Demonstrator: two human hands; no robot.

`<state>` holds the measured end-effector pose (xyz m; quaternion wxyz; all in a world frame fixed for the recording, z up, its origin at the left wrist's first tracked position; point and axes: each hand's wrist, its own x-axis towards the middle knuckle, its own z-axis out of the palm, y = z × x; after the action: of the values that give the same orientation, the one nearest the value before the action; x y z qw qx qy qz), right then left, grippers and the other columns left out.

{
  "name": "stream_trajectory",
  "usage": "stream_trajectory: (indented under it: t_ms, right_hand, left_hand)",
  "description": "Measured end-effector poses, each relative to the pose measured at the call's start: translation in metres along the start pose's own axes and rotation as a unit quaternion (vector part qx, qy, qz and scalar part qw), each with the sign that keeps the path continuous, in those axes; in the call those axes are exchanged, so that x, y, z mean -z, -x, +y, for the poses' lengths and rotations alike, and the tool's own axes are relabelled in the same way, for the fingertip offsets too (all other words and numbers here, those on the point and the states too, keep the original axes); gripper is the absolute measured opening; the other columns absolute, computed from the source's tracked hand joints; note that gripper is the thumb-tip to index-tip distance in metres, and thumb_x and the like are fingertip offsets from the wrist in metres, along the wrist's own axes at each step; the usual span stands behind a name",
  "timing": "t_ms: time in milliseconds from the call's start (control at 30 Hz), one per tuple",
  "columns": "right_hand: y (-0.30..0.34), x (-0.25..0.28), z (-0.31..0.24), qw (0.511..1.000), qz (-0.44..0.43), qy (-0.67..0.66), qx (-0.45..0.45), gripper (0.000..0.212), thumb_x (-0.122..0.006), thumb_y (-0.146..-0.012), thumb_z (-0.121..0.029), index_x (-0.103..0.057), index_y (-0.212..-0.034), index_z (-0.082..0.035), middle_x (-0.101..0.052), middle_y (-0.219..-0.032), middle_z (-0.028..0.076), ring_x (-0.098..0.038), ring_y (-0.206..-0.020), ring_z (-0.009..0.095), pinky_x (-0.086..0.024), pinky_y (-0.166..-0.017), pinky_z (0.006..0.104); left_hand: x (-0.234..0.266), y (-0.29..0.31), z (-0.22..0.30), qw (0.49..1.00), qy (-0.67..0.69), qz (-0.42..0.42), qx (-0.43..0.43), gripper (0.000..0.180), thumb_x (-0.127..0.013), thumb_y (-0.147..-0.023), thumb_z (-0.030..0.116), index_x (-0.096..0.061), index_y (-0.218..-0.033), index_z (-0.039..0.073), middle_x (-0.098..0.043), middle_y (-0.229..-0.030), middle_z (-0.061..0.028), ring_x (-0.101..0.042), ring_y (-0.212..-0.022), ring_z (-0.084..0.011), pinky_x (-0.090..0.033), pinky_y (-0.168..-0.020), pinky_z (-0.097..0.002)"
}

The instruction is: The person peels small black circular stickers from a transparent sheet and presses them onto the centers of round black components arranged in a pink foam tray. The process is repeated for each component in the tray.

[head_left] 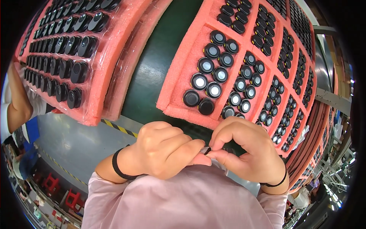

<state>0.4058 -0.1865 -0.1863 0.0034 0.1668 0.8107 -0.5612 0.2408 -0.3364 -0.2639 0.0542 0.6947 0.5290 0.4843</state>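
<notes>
My left hand point(166, 150) is closed, its thumb and fingers pressed together at the front of my body. Facing it, my right hand point(249, 150) pinches with thumb and forefinger. A small black piece point(207, 150) shows between the fingertips of the two hands, mostly covered, so its kind is unclear. What the left fingers hold is hidden. Just beyond the hands lies a pink foam tray point(177, 91) with compartments. Round black parts point(206, 65), several with pale grey or white discs on top, stand in rows inside it.
At the left, another pink foam tray point(108, 57) carries a clear plastic insert with oval black devices point(79, 71). A green surface point(156, 57) runs between the trays. Stacked trays point(310, 141) stand at the right. Another person's arm point(19, 93) is at the far left.
</notes>
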Motion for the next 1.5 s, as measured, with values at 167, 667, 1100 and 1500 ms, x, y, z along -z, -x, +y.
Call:
stream_trajectory:
  t_ms: [167,667,1100,1500]
  right_hand:
    - [-0.001,0.000,-0.001,1.000,0.009,-0.001,-0.001,0.023,-0.082,-0.078,0.003,-0.065,-0.091,-0.003,-0.067,-0.090,0.008,-0.066,-0.082,0.023,-0.053,-0.072,0.0330]
    - [-0.008,-0.009,-0.001,0.970,0.019,0.194,0.146,0.025,-0.079,-0.075,0.003,-0.063,-0.094,-0.004,-0.061,-0.093,0.011,-0.062,-0.082,0.032,-0.050,-0.072,0.0369]
    - [-0.063,0.027,0.019,0.996,0.030,0.059,-0.060,0.010,-0.070,-0.089,-0.001,-0.062,-0.095,-0.001,-0.053,-0.091,0.004,-0.054,-0.084,0.015,-0.046,-0.074,0.0290]
    - [-0.078,0.019,0.039,0.983,0.033,0.173,-0.045,0.008,-0.069,-0.091,-0.005,-0.063,-0.094,0.000,-0.053,-0.088,0.006,-0.054,-0.081,0.018,-0.045,-0.071,0.0322]
  left_hand:
    - [0.002,0.001,0.002,1.000,-0.005,-0.011,0.009,0.043,-0.085,-0.079,0.041,-0.069,-0.091,0.003,-0.060,-0.064,0.0001,-0.055,-0.049,-0.0153,-0.036,-0.046,-0.0280]
    - [0.010,-0.003,0.004,0.941,0.231,-0.070,0.239,0.008,-0.072,-0.090,0.008,-0.067,-0.090,0.002,-0.060,-0.061,-0.0084,-0.060,-0.051,-0.0309,-0.047,-0.048,-0.0394]
    - [0.007,-0.007,-0.012,0.992,-0.011,-0.082,0.098,0.019,-0.073,-0.087,0.021,-0.061,-0.091,0.008,-0.070,-0.113,-0.0117,-0.066,-0.104,-0.0332,-0.051,-0.086,-0.0505]
    - [-0.005,0.000,-0.026,0.984,-0.094,-0.117,0.099,0.027,-0.074,-0.077,0.028,-0.057,-0.083,0.008,-0.064,-0.132,-0.0087,-0.057,-0.127,-0.0350,-0.036,-0.110,-0.0686]
